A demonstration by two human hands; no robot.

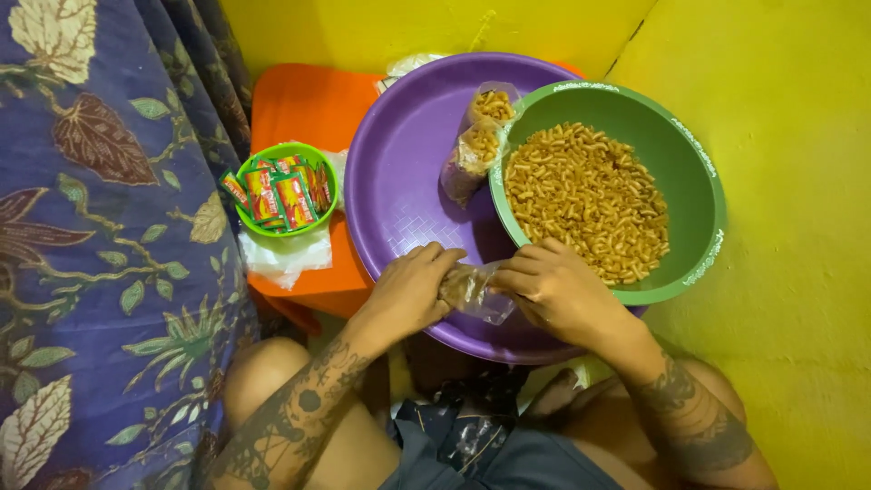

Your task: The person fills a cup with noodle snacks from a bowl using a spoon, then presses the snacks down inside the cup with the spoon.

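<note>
Both hands meet over the near rim of a large purple tray. My left hand and my right hand together grip a small clear plastic bag partly filled with snack curls. A green bowl heaped with golden macaroni-shaped snacks rests on the tray's right side, just beyond my right hand. Two filled clear bags lie on the tray against the bowl's left rim.
A small bright-green bowl holding several red seasoning sachets sits on an orange stool, above a pile of clear plastic bags. A purple leaf-patterned cloth hangs at left. Yellow walls close in right and behind.
</note>
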